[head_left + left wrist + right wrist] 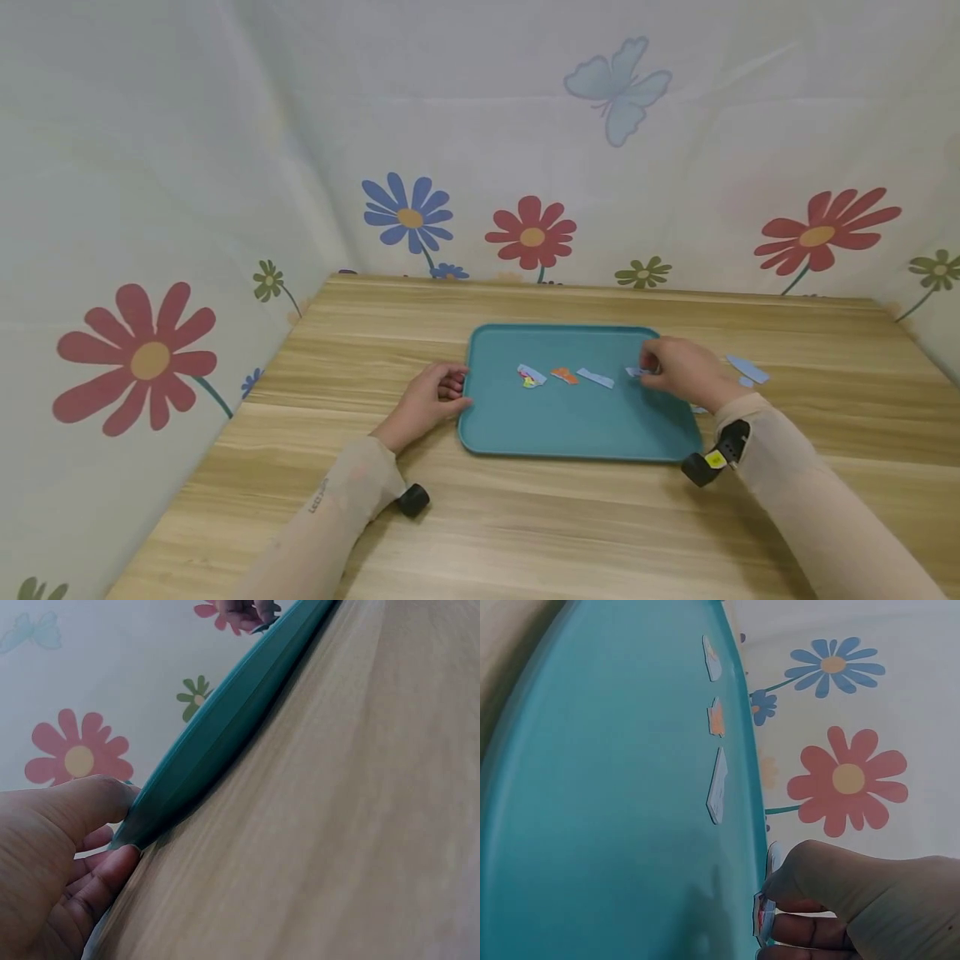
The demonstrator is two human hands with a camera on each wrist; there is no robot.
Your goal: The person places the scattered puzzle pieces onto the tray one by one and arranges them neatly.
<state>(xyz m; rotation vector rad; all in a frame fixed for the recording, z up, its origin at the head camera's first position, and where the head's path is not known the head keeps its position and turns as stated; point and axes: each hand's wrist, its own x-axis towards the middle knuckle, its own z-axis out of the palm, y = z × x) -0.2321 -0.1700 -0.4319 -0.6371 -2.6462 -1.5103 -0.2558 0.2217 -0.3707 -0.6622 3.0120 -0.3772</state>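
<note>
A teal tray lies flat on the table, with torn paper pieces in a loose row on it. From the left come a piece with pink and yellow print, an orange piece and a pale blue strip. My left hand holds the tray's left edge, its thumb and fingers at the rim in the left wrist view. Over the tray's right part, my right hand pinches a small pale paper piece between thumb and fingers. That hand partly hides the paper.
Right of the tray, more pale blue paper pieces lie on the wooden table, some partly behind the right hand and wrist. A white cloth backdrop with printed flowers stands behind the table and along its left side.
</note>
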